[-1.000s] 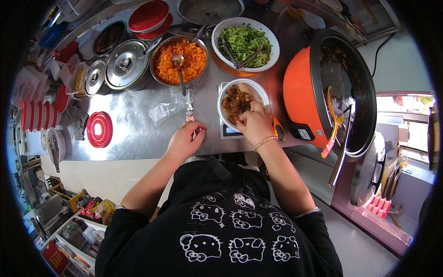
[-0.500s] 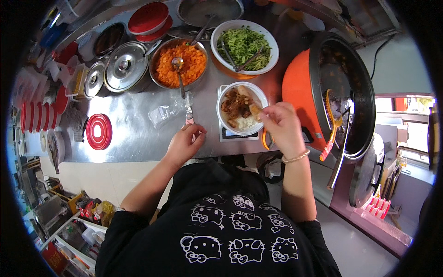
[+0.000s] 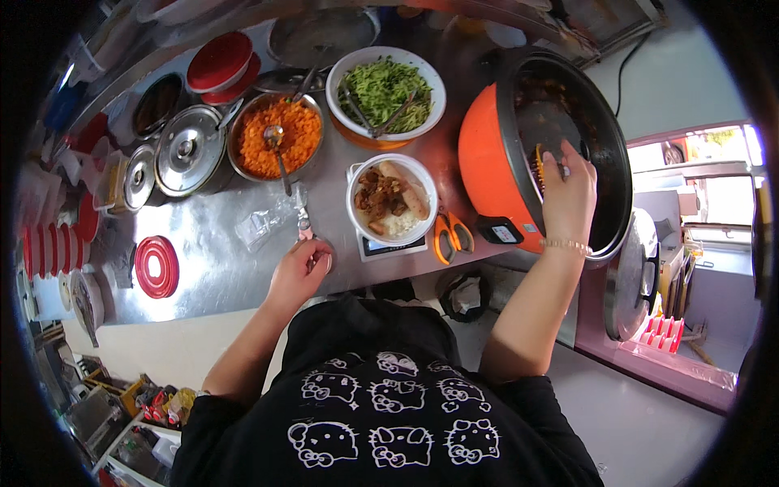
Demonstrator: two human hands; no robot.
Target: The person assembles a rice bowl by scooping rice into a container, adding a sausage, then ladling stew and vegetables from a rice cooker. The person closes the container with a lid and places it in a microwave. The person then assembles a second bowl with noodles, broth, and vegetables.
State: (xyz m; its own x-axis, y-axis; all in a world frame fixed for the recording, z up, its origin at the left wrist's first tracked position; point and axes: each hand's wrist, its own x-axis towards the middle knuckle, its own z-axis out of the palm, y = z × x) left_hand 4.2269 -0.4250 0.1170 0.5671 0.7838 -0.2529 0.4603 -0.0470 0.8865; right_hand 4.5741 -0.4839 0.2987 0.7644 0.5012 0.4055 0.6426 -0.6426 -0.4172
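Observation:
My right hand (image 3: 568,191) is over the orange cooker (image 3: 491,154), its fingers bent around an orange slotted spoon (image 3: 537,166). The spoon's handle is hidden behind my hand and wrist. My left hand (image 3: 302,266) rests at the counter's front edge with its fingers curled. Close beyond it lies a utensil with a pinkish handle (image 3: 303,229); whether my fingers hold anything is hidden. Between the hands, a white bowl (image 3: 430,191) of rice and brown meat pieces sits on a kitchen scale (image 3: 395,247). Orange-handled scissors (image 3: 445,240) lie right of it.
Behind are a white bowl of shredded cucumber (image 3: 442,93) and a metal bowl of orange diced food (image 3: 280,134), both with utensils. Lidded pots (image 3: 191,150) stand left. A red lid (image 3: 157,266) and a clear plastic bag (image 3: 258,230) lie on the counter (image 3: 215,280).
My right hand has left the bowl's edge, where it pinched a piece of food, and reached right into the cooker. The view has shifted; my left hand stays curled at the counter edge.

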